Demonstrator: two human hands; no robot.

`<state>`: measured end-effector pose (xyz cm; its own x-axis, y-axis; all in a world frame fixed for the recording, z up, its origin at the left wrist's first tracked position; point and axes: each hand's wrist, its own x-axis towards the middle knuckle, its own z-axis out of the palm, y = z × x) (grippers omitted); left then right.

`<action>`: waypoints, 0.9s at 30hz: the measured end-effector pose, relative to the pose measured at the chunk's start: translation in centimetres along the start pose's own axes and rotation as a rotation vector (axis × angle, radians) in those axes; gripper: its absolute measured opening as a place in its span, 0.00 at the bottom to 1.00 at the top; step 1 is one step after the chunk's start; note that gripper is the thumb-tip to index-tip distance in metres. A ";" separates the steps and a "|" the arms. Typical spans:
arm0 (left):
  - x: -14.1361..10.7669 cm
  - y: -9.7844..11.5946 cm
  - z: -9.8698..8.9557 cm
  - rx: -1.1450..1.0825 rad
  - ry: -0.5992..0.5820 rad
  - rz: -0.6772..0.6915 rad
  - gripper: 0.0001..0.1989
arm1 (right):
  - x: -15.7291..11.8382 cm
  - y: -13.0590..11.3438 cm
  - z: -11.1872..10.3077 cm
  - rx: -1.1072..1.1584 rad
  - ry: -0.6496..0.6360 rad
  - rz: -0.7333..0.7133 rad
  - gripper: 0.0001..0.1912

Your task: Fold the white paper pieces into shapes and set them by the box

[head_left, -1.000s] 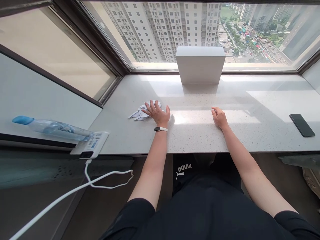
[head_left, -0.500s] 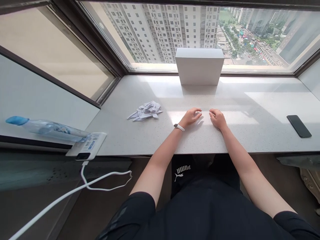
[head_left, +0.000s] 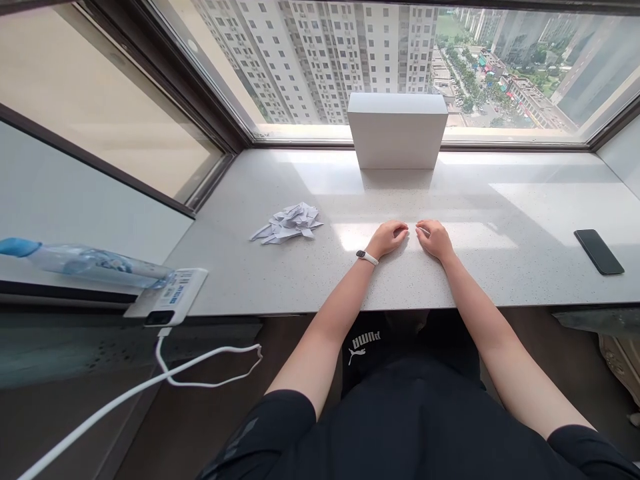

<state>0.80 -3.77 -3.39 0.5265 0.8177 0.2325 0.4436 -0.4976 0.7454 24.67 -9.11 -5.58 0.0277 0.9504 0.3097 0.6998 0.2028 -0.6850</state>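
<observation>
Above the white speckled sill, my left hand (head_left: 390,239) is closed with its fingers curled and the fingertips drawn in toward the thumb. My right hand (head_left: 433,239) faces it, also curled with thumb and fingers close together. A small gap separates the two sets of fingertips. Whatever may be in either hand is too small or hidden to make out. To the left of my left hand lies a pile of folded white paper pieces (head_left: 293,223). Behind both hands a plain white box (head_left: 399,140) stands upright against the window.
A black phone (head_left: 599,252) lies at the right of the sill (head_left: 525,273). At the left edge are a white device (head_left: 176,297) with a plugged-in white cable (head_left: 125,397) and a clear bottle (head_left: 100,260) with a blue cap. The window frame (head_left: 300,143) bounds the back.
My left hand has moved slightly right, toward my right hand, and its fingers have closed toward the thumb. My right hand has barely moved. The view has shifted a little.
</observation>
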 end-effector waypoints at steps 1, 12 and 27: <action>0.0 0.0 0.0 -0.002 -0.002 -0.001 0.11 | 0.0 -0.1 0.0 0.002 -0.001 0.000 0.12; 0.0 -0.3 0.3 -0.018 0.012 0.026 0.11 | -0.1 -0.2 -0.2 0.012 0.001 -0.003 0.11; -5.4 -6.5 -20.8 0.277 0.823 -0.544 0.14 | 0.2 -0.6 0.3 0.015 0.018 0.028 0.12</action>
<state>-19.98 1.10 3.45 -0.4109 0.8459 0.3401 0.6805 0.0363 0.7319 24.01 -8.92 -5.32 0.0599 0.9516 0.3016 0.6878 0.1796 -0.7033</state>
